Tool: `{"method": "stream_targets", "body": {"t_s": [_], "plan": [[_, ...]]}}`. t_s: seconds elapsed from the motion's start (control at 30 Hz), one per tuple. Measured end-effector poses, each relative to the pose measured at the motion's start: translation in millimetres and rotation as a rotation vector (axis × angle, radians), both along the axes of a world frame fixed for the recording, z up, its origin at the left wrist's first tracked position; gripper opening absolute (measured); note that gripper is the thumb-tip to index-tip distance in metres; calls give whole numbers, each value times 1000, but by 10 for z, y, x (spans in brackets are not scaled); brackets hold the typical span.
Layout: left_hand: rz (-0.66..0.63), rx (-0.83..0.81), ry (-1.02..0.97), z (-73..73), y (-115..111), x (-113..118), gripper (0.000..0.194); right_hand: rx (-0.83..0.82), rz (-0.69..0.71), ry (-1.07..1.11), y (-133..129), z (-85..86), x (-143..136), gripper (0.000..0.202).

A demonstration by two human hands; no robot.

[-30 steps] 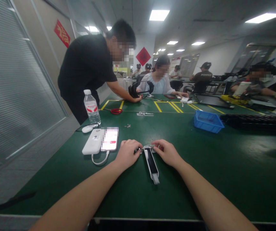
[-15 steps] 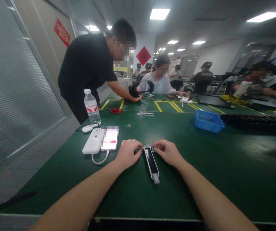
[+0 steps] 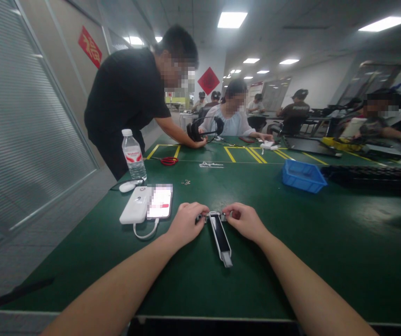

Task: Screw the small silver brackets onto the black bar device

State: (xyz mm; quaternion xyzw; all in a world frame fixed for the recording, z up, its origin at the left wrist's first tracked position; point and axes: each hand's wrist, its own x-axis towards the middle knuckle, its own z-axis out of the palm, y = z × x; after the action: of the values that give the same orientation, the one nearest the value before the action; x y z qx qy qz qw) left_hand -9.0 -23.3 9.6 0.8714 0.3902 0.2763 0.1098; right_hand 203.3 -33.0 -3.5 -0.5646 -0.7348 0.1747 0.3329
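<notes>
A slim white-framed device (image 3: 221, 234) with a dark glossy face lies on the green table (image 3: 200, 284), its grey end pointing toward me. At its far end, small metal-looking parts stick out to both sides. My left hand (image 3: 188, 223) has its fingers closed on the small part at the left of the device. On the right side, the fingers of my right hand (image 3: 245, 221) pinch at the other small part. Both palms face down near the table, and the exact shape of the small parts is hidden by the fingertips.
Left of my hands are a white power bank (image 3: 133, 205), a lit phone (image 3: 160, 201) and a water bottle (image 3: 134, 156). Red-handled scissors (image 3: 169, 161), small rings (image 3: 186, 182) and a blue bin (image 3: 303, 176) stand farther off. A person in black (image 3: 126, 93) leans over the table.
</notes>
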Motion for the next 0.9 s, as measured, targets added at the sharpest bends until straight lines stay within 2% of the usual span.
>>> {"method": "stream_targets", "body": {"t_s": [0.23, 0.53, 0.9], "plan": [[-8, 5, -12, 55, -32, 3, 28, 4, 21, 8, -8, 18, -15, 17], [155, -42, 61, 44, -35, 6, 24, -12, 24, 22, -5, 11, -14, 19], [128, -27, 54, 60, -34, 5, 27, -57, -6, 53, -12, 24, -13, 18]]}}
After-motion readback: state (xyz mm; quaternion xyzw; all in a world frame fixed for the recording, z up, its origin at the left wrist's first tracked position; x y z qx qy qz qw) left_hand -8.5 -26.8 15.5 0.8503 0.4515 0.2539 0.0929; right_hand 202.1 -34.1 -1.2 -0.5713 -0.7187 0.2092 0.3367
